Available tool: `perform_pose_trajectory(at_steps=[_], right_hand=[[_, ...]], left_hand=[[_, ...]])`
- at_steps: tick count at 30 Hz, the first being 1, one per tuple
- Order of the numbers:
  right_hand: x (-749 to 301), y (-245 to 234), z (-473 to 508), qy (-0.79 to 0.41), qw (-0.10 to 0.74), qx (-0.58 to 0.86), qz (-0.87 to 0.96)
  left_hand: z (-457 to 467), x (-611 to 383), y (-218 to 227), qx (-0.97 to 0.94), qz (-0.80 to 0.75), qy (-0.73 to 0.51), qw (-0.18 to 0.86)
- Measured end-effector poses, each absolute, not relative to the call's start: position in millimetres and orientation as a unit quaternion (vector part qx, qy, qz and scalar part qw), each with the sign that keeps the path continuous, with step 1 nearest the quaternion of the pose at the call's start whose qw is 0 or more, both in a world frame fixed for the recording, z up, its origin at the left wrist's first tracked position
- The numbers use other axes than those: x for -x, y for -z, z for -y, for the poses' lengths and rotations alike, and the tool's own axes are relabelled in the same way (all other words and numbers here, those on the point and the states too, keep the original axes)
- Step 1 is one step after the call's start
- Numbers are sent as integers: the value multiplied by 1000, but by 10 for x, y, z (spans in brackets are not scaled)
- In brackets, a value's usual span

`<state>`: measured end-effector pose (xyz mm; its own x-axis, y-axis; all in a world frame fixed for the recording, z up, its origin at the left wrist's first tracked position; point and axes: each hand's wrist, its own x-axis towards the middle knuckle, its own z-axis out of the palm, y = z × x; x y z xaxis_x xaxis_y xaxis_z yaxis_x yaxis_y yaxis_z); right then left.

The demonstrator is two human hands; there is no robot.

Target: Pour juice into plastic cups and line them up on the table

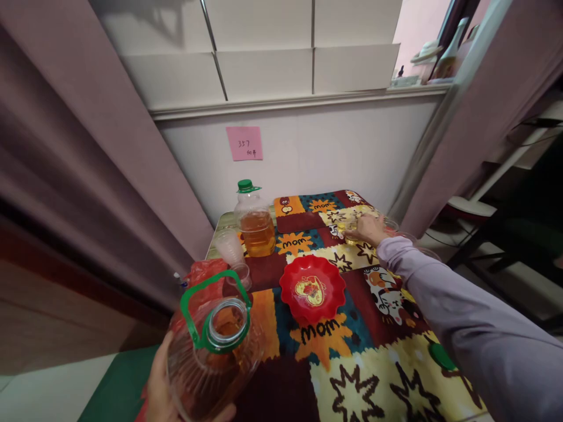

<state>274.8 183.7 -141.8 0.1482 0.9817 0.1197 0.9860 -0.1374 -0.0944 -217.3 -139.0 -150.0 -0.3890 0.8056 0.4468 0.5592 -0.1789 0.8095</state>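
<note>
In my left hand (159,378), at the lower left, is a large clear plastic jug (211,372) with amber liquid inside. Its mouth is uncapped and a green carry handle stands up from the neck. Across the table, my right hand (372,227) has its fingers closed around a small clear plastic cup (350,233) that seems to hold pale yellow liquid. Other clear cups (391,224) stand just right of that hand, partly covered by my wrist and sleeve. A loose green cap (441,356) lies near the right table edge, beside my forearm.
A second jug (257,234) with a green cap stands at the back left. Beside it are a stack of clear cups (229,247) and a red plastic bag (206,274). A red scalloped dish (288,288) sits mid-table on the patterned mats. A wall closes the far side.
</note>
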Motion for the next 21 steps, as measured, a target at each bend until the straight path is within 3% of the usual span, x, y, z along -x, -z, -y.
perform_pose_trajectory(at_steps=[8,14,17,21], right_hand=[[-2314,1110,-1511,13,199,680,705],[-1104,1232,-817,-136,264,465,834],[-465,1275,-580,-177,194,393,881],[112,1220,-573,-178,131,409,886]], left_hand=[[1349,2009,1514,-525,-620,-579,65],[1366,1990,1519,-542,-599,-588,36],[1363,1982,1514,-553,-599,-579,22],[1341,1983,1531,-549,-596,-585,28]])
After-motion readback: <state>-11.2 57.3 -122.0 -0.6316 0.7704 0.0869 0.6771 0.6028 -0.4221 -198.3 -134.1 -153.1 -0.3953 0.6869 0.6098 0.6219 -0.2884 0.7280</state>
